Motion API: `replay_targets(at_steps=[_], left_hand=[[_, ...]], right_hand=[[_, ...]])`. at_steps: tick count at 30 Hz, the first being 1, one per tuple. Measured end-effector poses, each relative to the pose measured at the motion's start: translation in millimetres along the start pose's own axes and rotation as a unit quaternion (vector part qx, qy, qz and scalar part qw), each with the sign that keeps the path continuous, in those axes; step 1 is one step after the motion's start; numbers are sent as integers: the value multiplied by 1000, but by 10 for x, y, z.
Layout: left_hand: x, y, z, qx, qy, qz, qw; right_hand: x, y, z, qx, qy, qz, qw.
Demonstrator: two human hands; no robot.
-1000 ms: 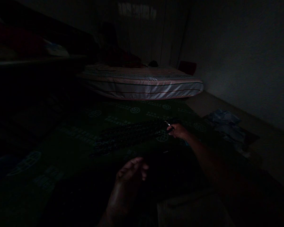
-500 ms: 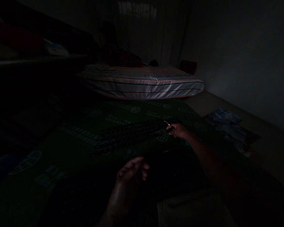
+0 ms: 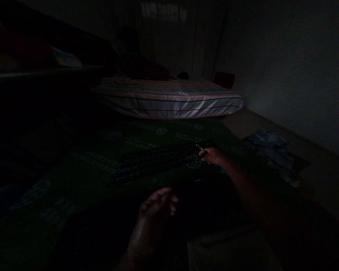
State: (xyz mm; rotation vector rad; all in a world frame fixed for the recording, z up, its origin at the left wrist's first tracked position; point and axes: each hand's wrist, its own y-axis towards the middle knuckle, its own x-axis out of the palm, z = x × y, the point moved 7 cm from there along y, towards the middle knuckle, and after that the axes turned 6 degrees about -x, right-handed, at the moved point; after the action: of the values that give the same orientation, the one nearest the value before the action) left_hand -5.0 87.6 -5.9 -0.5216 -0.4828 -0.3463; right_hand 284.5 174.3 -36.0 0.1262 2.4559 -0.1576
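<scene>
The picture is very dark. Off to the right, my right hand (image 3: pixel 211 155) is closed round a thin tool with a bright metal tip (image 3: pixel 199 147), which points up and left; its exact kind is too dark to tell. That hand is at the right end of several long black strips (image 3: pixel 155 160) laid side by side on a green printed sheet (image 3: pixel 101 150). Nearer to me, my left hand (image 3: pixel 158 205) hovers over a dark mass (image 3: pixel 203 210) with small pale specks. Its fingers are loosely bent and somewhat apart, and nothing shows in them.
A mattress (image 3: pixel 175 105) with a striped cover lies beyond the sheet. Crumpled pale cloth or plastic (image 3: pixel 268 146) is on the floor at right, near the wall (image 3: pixel 293 75). At upper left a shelf edge (image 3: pixel 31 73) carries dark items.
The picture has become a little darker. Both hands and the thin tool stay in practically the same place.
</scene>
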Motion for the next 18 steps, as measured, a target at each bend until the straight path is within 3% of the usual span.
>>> replay_targets(at_steps=[18], left_hand=[[-30, 9, -33, 2, 4, -15, 1000]], right_hand=[[-17, -30, -41, -6, -2, -6, 1000]])
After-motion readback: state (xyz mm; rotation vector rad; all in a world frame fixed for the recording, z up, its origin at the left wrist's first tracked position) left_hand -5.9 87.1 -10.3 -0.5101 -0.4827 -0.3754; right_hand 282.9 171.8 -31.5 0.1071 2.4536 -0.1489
